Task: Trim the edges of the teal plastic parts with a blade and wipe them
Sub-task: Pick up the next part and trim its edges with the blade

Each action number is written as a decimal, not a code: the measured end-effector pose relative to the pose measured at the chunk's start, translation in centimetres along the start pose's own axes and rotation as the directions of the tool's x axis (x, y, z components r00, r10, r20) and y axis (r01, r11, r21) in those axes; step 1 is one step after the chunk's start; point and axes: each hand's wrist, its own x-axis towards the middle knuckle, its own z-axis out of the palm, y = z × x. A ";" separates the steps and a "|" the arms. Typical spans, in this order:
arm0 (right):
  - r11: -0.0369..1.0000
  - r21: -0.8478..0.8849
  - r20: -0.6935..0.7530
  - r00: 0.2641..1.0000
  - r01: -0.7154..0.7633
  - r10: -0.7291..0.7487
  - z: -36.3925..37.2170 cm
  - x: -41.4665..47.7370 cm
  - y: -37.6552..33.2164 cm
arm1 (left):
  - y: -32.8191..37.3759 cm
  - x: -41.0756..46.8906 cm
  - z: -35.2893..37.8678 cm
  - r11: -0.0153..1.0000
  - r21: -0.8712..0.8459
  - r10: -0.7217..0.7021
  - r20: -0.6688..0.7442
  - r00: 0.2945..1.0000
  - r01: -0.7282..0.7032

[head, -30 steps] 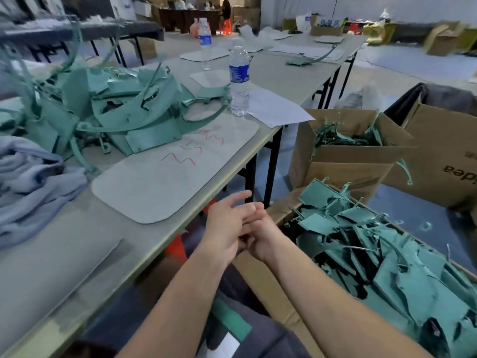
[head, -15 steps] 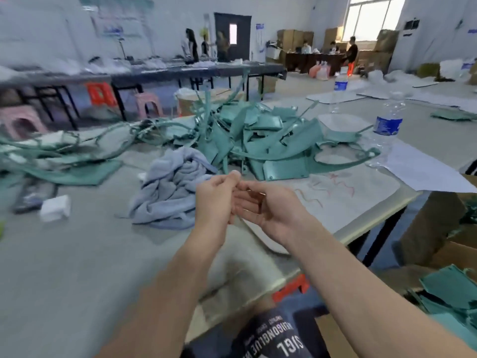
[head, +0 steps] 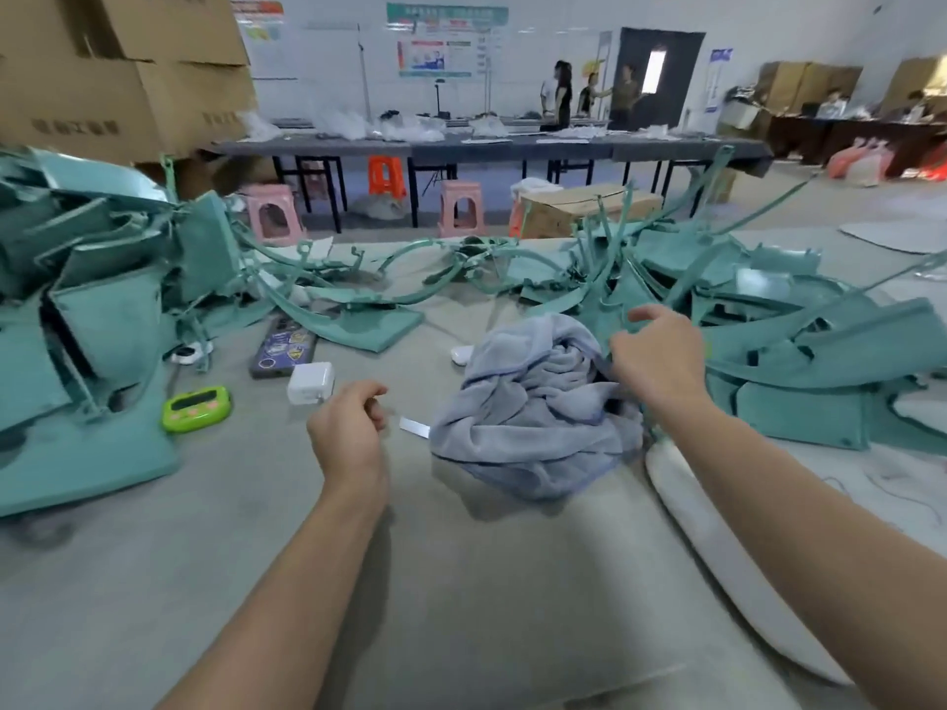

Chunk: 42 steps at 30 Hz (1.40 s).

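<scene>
Grey table (head: 461,581), workshop hall (head: 553,28), two pink stools (head: 271,217) behind, two heaps of teal parts (head: 799,407) flanking one cloth (head: 533,417), I am curling my left hand (head: 348,433) beside one blade (head: 414,425), right hand (head: 661,361) over the right heap, both holds unclear

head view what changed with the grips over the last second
The two, pressed together before, have parted. The left grip now sits beside the blade. The right grip has reached forward onto the teal plastic parts at the far edge of the cloth. Whether either holds anything is unclear. The bunched cloth and the piled parts lie as they did.
</scene>
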 end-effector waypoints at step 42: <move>0.540 0.739 0.542 0.832 -0.403 -0.122 12.6 -6.0 -6.8 | 0.6 3.0 0.4 0.992 0.047 0.117 -0.009 0.993 -0.117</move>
